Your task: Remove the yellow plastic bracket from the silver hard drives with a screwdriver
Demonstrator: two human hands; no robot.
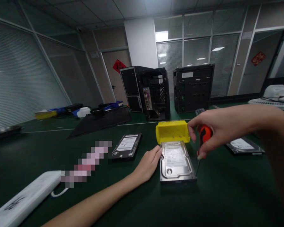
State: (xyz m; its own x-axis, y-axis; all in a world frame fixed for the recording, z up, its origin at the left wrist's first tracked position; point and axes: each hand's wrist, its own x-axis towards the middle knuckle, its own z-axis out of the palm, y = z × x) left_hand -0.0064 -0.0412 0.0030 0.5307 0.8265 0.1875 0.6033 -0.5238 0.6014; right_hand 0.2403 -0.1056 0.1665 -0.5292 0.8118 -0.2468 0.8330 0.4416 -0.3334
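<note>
A silver hard drive (176,161) lies flat on the dark green table (217,195), label up. My left hand (148,164) rests against its left edge, fingers curled along the side. My right hand (209,130) is closed round the red-and-black handle of a screwdriver (203,138), held upright. The screwdriver's thin shaft points down at the drive's right edge near the front corner. A small yellow bin (172,131) sits just behind the drive.
Another hard drive (127,145) lies to the left and a third (243,146) to the right, under my right forearm. Two open black computer cases (153,93) (193,87) stand at the back. A white power strip (26,198) lies front left. A dark mat (101,121) lies beyond.
</note>
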